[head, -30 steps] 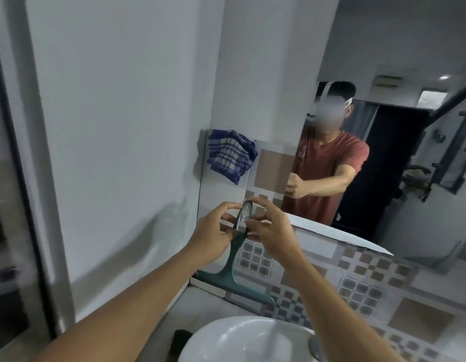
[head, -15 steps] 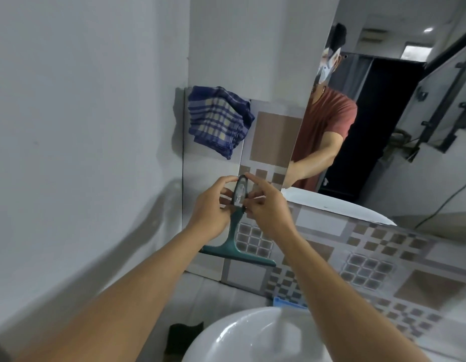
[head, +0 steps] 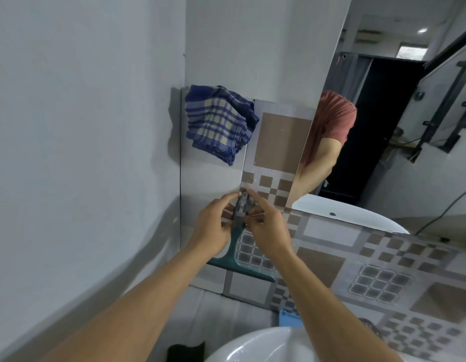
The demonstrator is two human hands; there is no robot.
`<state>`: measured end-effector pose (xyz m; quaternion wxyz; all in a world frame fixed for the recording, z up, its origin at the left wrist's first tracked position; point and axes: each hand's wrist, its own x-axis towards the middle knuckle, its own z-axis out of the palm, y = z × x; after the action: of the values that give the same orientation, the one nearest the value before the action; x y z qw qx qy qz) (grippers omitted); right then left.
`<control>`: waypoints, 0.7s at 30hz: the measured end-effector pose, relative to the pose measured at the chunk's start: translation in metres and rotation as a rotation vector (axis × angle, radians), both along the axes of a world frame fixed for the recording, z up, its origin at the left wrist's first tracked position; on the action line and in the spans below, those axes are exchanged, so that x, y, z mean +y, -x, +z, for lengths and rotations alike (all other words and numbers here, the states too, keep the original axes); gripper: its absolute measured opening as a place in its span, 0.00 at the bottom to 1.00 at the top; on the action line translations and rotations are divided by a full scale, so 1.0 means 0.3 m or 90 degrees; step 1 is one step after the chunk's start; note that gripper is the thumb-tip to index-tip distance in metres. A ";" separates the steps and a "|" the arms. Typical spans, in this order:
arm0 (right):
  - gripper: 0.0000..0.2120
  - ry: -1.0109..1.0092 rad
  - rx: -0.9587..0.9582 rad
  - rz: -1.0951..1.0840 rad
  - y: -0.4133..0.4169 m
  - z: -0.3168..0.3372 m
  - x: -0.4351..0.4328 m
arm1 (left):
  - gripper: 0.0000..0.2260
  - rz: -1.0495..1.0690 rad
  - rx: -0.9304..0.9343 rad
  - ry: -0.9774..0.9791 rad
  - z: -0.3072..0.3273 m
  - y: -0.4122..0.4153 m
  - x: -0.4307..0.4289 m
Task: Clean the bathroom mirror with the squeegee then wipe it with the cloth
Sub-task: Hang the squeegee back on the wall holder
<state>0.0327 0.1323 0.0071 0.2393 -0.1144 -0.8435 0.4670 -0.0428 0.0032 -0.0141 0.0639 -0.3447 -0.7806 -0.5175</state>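
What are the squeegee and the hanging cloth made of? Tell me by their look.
Squeegee: apparently moulded plastic, teal with a dull sheen; the blade edge is too blurred to judge. Cloth: woven fabric, probably cotton, matte, blue and cream checks, hanging in soft folds.

A teal squeegee (head: 238,246) is held upright against the tiled wall, its handle pinched near the top between the fingers of both hands, its wide blade lowest and tilted down to the right. A blue and cream checked cloth (head: 219,122) is hung crumpled on the wall above and left of it, well apart. The mirror (head: 399,121) is set to the right, its lower left corner near the squeegee's top.
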 end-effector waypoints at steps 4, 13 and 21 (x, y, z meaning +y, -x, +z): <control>0.33 -0.025 0.020 -0.011 0.021 -0.064 0.013 | 0.31 0.019 0.020 -0.003 -0.059 0.018 0.017; 0.33 -0.122 0.068 -0.026 0.028 -0.098 0.020 | 0.34 0.045 0.096 -0.039 -0.103 0.040 0.030; 0.35 -0.152 0.068 -0.013 0.010 -0.099 0.015 | 0.34 0.049 0.131 -0.020 -0.085 0.038 0.026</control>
<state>0.0296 0.1369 -0.0224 0.3002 -0.0687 -0.8780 0.3664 -0.0542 0.0110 -0.0396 0.1692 -0.3647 -0.7745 -0.4883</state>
